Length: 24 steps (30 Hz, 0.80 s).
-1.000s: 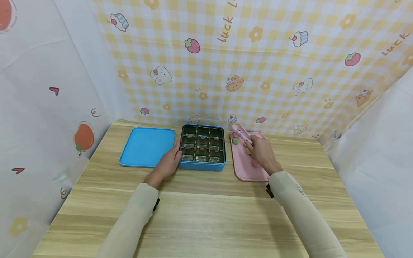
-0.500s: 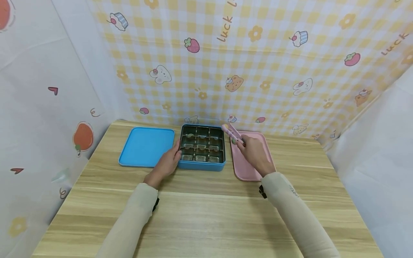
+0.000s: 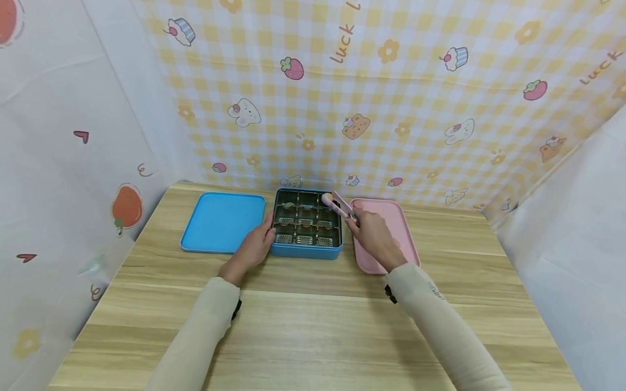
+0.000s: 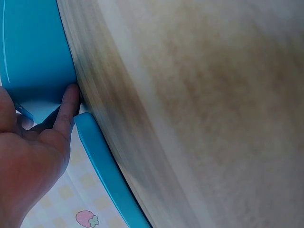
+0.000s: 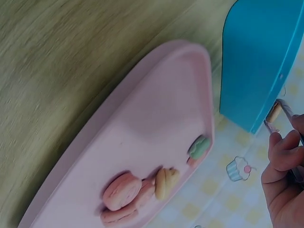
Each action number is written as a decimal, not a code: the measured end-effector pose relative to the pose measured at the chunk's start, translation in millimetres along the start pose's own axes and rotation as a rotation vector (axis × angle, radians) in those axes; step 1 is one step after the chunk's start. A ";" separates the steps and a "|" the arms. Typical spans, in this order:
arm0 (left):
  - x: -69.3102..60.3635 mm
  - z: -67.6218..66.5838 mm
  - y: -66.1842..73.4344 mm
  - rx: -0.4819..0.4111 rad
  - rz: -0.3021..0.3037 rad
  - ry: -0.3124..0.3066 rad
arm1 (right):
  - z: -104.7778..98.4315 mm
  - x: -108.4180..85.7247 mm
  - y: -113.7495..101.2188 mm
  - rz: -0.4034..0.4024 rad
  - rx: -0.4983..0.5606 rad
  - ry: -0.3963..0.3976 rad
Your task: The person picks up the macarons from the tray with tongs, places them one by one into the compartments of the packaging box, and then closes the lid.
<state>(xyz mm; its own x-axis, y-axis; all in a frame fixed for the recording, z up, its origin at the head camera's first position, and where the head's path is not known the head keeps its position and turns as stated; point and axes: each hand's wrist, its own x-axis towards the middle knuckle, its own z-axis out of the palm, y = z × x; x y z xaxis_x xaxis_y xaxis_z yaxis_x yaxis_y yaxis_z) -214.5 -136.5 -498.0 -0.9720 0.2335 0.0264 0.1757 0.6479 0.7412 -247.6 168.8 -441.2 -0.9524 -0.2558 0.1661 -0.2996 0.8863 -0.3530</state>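
Note:
My right hand (image 3: 373,231) holds pink tongs (image 3: 337,208). A yellow macaron (image 5: 274,113) sits between their tips, above the back right compartment of a blue box (image 3: 305,251). A dark tray insert (image 3: 306,214) divides the box into several compartments. A pale shape in the back left one is too small to tell. My left hand (image 3: 253,247) rests against the box's left side with fingers extended, and the left wrist view shows a fingertip touching the wall. On the pink tray (image 5: 142,123) lie pink macarons (image 5: 122,191), a yellow macaron (image 5: 166,183) and a green macaron (image 5: 199,147).
A blue lid (image 3: 222,222) lies left of the box, beside my left hand. The wooden table (image 3: 303,326) extends toward me. A yellow checked cloth (image 3: 313,108) hangs right behind the box and tray, with white cloth at both sides.
My right hand has moved left with the tongs and the yellow macaron, from over the pink tray to over the box's back right corner. My left hand has stayed in place.

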 end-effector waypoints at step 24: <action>0.1 -0.7 2.4 -0.002 -0.009 -0.007 | 13.3 5.9 -23.0 -0.065 -0.018 -0.024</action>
<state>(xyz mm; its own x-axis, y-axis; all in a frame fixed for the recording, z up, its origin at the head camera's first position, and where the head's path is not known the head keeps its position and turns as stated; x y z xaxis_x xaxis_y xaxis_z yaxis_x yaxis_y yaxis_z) -214.2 -135.5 -495.8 -0.9723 0.2333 0.0149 0.1669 0.6483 0.7428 -247.1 141.8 -444.3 -0.9321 -0.3222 0.1657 -0.3601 0.8742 -0.3258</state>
